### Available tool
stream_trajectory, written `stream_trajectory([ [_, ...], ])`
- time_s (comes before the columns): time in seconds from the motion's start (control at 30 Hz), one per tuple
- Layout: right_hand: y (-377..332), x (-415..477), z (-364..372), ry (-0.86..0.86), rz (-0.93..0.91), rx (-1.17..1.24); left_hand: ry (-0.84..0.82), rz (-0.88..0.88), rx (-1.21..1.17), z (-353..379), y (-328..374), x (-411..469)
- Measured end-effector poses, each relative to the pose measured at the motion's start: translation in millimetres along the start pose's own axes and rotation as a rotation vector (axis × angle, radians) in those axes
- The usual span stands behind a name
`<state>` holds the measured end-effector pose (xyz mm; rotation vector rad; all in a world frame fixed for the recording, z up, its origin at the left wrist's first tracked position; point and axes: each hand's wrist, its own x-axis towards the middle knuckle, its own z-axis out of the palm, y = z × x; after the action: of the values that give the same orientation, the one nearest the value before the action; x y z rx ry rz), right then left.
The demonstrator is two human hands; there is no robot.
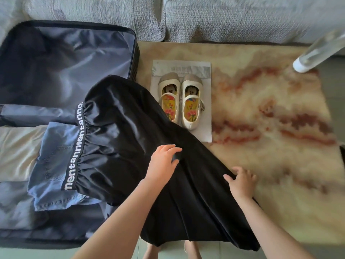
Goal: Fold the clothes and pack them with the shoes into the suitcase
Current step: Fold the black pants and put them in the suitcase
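The task looks to be about midway. An open black suitcase with blue-grey lining [78, 53] lies at the 9 o'clock side of the view. A folded blue denim garment [54, 156] already sits in its nearer half, on top of a pale beige cloth [16, 150] at the far 9 o'clock edge. The piece in hand is a long black satin garment with a gathered elastic waistband printed in white letters [130, 137]. It is spread unfolded from the suitcase's edge, where the waistband overlaps the denim, across the fluffy cream rug mottled with rust red [270, 128], down towards 6 o'clock. The left hand [164, 159] rests on the middle of the black cloth, fingers spread and lightly bent, with no pinch that I can make out. The right hand [241, 181] lies flat at the cloth's 3 o'clock edge, thumb on the fabric and fingers on the rug, holding nothing. Both seem to be smoothing it before a fold. At 12 o'clock from the hands, the pair of cream strapped shoes with cartoon-print insoles [180, 101] stands on a white plastic bag [205, 128], unpacked. What is left, I judge, is folding this garment, laying it in, and packing the shoes.
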<state>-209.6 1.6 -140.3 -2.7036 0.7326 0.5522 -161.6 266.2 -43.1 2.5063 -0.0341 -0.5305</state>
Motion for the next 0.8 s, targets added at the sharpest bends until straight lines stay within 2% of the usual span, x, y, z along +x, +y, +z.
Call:
stream_trajectory([
  [0.27,35.5,-2.5,-6.2,0.019,-0.027,0.121,-0.135,0.144,0.262,15.4,25.0,37.3],
  [0.4,48.7,-2.8,-25.5,0.031,-0.085,0.350,-0.169,0.190,0.319,26.3,36.3,55.2],
  [0.53,61.5,12.1,-64.3,0.058,-0.174,0.431,-0.197,0.246,0.358,37.5,48.8,73.7],
  [0.6,66.1,26.7,-88.9,0.113,-0.225,0.444,-0.183,0.291,0.378,42.6,55.9,82.8],
  [0.7,64.8,58.4,-126.2,0.178,-0.279,0.471,-0.065,0.379,0.390,46.6,66.9,97.6],
  [0.8,57.4,94.1,-159.0,0.295,-0.356,0.407,0.048,0.359,0.374,46.2,78.8,115.4],
])
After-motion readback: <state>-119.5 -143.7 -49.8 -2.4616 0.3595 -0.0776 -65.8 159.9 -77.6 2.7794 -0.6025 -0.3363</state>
